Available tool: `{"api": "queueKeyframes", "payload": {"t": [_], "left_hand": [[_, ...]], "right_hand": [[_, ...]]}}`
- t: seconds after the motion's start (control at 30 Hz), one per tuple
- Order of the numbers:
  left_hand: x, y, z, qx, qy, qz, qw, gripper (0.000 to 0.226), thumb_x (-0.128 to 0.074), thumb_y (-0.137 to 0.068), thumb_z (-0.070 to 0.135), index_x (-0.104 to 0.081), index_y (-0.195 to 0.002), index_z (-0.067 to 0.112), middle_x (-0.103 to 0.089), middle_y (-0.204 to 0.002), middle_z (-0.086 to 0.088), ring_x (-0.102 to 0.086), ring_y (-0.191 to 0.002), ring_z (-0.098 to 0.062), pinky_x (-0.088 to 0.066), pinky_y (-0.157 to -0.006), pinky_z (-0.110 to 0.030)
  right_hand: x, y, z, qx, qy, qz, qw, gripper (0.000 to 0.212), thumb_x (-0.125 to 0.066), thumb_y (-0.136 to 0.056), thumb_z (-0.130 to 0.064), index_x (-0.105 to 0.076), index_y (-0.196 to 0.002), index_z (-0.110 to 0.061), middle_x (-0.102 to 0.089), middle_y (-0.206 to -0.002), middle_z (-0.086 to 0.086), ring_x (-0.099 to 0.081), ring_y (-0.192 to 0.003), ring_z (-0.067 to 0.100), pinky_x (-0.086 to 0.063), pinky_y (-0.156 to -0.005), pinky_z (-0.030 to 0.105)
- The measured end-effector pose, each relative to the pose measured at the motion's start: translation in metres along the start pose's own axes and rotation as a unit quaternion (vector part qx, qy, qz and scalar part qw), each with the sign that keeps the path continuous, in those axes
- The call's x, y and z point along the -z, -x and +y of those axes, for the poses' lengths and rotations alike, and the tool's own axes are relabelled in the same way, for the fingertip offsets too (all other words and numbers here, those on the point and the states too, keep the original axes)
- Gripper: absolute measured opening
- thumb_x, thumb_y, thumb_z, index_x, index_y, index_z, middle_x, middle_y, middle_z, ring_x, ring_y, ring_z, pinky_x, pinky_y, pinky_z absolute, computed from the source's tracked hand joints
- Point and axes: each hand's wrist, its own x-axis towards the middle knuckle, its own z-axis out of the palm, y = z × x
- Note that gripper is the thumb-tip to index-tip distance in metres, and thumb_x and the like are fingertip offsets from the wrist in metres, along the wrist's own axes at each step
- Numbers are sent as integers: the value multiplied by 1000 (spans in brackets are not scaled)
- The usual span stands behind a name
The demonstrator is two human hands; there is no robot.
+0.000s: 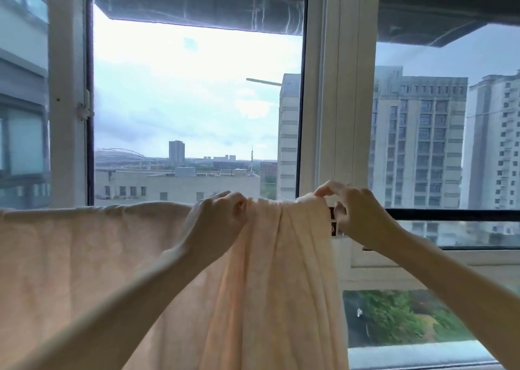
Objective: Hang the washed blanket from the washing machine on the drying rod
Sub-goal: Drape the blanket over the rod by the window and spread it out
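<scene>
Here, your two bare hands are raised in front of the window frame [334,102], the white upright post between the two panes. The blanket [84,243], pale peach, hangs draped over a horizontal support at the level of your hands; the rod itself is covered by the cloth and cannot be seen. To the left of the post the blanket lies spread flat and wide along its top edge, reaching the left border of the view. Directly below and just left of the post it is bunched into vertical folds that fall to the bottom of the view.

Your left hand [219,215] is closed on the blanket's top edge where the flat part meets the bunched part, the fingers curled over the fold. Your right hand [354,209], at the foot of the post, pinches the right end of the gathered edge between thumb and forefinger, the other fingers loosely curled beside it. The two hands are apart, with the bunched section between them.

Right of the post, a dark horizontal rail [455,215] crosses the pane behind your right forearm. Tower blocks [419,144] stand beyond that pane.
</scene>
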Motion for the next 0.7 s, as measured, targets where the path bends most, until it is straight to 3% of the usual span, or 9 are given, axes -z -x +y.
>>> {"api": "queueKeyframes", "payload": {"t": [0.07,0.13,0.2,0.27,0.4,0.47,0.53,0.63,0.7], "left_hand": [[-4,4,17,31,-4,23,999,15,-57,-91,18,-70,-100,17,-69,-101,4,-63,-87,-14,-55,-77,-35],[-7,11,34,41,-39,36,998,14,-59,-89,18,-69,-99,18,-65,-103,7,-56,-95,-12,-52,-81,-32],[-10,19,55,37,-84,41,995,11,-61,-88,23,-70,-94,21,-63,-99,11,-52,-96,-11,-49,-83,-30],[-14,23,72,33,-96,32,994,12,-61,-88,26,-69,-96,23,-64,-99,12,-53,-97,-12,-48,-87,-30],[-21,24,93,72,-108,-8,991,38,-57,-86,50,-59,-113,23,-61,-110,5,-54,-105,-17,-46,-92,-31],[-24,23,98,92,-132,-28,987,54,-52,-83,63,-52,-121,25,-59,-116,4,-53,-108,-17,-46,-91,-32],[-27,21,100,107,-171,-44,979,67,-47,-80,72,-47,-128,26,-57,-120,2,-54,-110,-19,-47,-91,-33],[-31,17,100,137,-202,-57,968,78,-46,-74,80,-42,-130,26,-54,-122,-1,-54,-110,-22,-48,-92,-35],[-35,15,104,160,-222,-66,960,83,-47,-70,83,-40,-129,25,-52,-123,-3,-53,-112,-23,-47,-93,-35]], "right_hand": [[3,8,14,10,-24,-6,1000,25,-53,-93,3,-61,-113,-9,-61,-94,-11,-51,-62,-24,-39,-52,1],[3,12,24,18,-46,-4,999,21,-57,-94,-6,-61,-114,-9,-65,-105,-6,-57,-58,-15,-45,-57,3],[2,12,32,34,-46,-23,998,26,-65,-90,-17,-62,-115,-12,-70,-108,-2,-65,-79,-3,-55,-76,16],[-1,10,36,56,-37,-44,997,35,-69,-86,-31,-62,-116,-14,-70,-106,-1,-66,-90,6,-55,-85,26],[-12,5,36,83,-31,-27,996,45,-62,-83,-47,-61,-117,-18,-67,-105,-2,-65,-87,11,-56,-80,34],[-18,2,36,103,-41,-16,994,38,-64,-86,-36,-63,-119,-18,-66,-106,-1,-63,-87,13,-55,-80,37],[-23,-1,37,116,-51,-17,992,32,-65,-89,-10,-65,-119,-18,-66,-114,-2,-63,-97,15,-53,-87,39],[-22,-7,35,88,-96,-59,990,57,-50,-85,14,-65,-122,-26,-59,-127,-5,-53,-119,18,-43,-103,43],[-19,-10,28,105,-139,-87,981,73,-45,-82,21,-59,-124,-37,-55,-131,-13,-50,-122,10,-43,-105,36]]}}
